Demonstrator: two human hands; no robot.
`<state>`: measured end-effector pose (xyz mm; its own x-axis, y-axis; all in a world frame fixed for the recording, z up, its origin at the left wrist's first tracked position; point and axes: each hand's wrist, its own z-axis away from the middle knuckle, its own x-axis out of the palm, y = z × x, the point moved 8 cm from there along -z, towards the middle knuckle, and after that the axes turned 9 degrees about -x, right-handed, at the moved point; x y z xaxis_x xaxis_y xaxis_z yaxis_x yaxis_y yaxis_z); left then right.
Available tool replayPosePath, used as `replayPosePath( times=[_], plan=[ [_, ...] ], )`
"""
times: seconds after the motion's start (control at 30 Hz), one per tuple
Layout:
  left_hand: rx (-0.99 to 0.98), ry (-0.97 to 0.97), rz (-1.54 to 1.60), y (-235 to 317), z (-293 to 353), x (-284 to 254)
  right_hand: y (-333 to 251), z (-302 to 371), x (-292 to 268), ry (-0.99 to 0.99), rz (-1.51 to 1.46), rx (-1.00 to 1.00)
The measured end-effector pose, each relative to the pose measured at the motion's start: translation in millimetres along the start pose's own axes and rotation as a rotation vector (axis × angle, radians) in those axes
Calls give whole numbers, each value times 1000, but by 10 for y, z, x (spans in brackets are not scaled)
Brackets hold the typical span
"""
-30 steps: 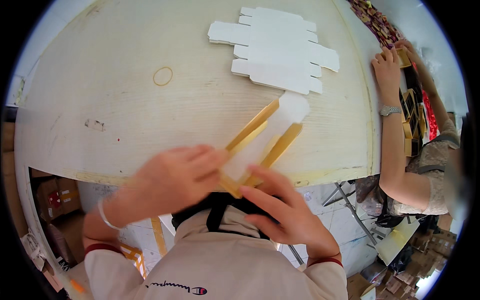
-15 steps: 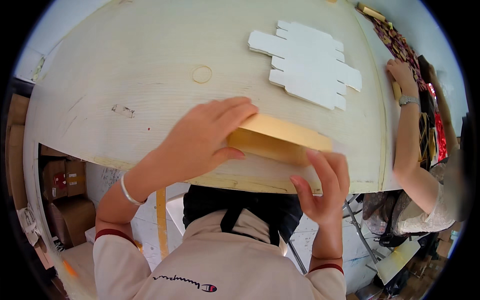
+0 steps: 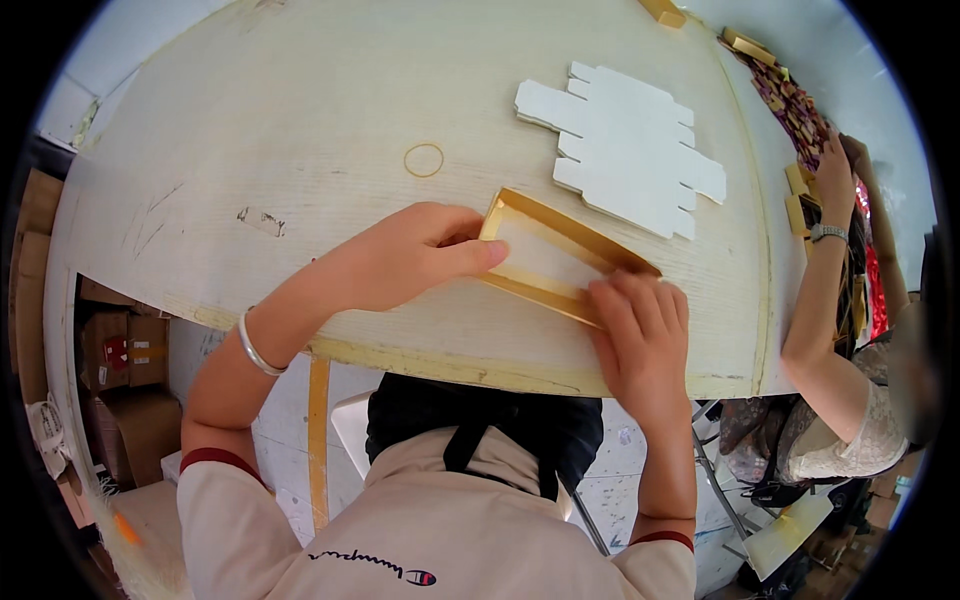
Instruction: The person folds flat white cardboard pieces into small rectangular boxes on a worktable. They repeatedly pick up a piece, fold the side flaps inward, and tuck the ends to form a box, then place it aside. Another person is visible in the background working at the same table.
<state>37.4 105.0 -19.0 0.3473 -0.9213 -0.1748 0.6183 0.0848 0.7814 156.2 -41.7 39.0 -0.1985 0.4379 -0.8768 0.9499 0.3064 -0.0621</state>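
A long, shallow gold cardboard box (image 3: 568, 238) lies tilted between my hands near the table's front edge, its open side facing up and its inside floor pale. My left hand (image 3: 405, 255) grips the left end, thumb over the near corner and fingers behind the end wall. At the other end my right hand (image 3: 645, 330) is closed over the box, its fingertips reaching inside and hiding that corner. Just beyond the box lies a stack of flat, white, die-cut carton blanks (image 3: 630, 150) with tabs.
A thin rubber band (image 3: 423, 160) lies on the pale table (image 3: 330, 120) to the left. Another gold box (image 3: 663, 12) sits at the far edge. On the right, a co-worker's arm (image 3: 822, 270) reaches among gold boxes and a pile of small wrapped pieces (image 3: 790, 105). Cartons (image 3: 135, 350) stand below left.
The gold box has turned so its open side faces up. My right hand has closed on its right end, and my left thumb now presses its near corner. The co-worker's hand has shifted.
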Motion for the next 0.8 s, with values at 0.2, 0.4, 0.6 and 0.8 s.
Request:
replayPosePath(
  times=[0.2,0.4,0.6,0.8],
  plan=[
    [404,300,-602,362,415,-35,-274,94,-5,-112,-265,16],
    [582,231,-612,126,400,108,-295,150,102,-110,-333,105],
    [615,166,-611,184,334,59,-444,199,145,-5,-336,84],
    [720,396,-854,454,427,71,-329,379,-391,241,-230,5]
  ],
)
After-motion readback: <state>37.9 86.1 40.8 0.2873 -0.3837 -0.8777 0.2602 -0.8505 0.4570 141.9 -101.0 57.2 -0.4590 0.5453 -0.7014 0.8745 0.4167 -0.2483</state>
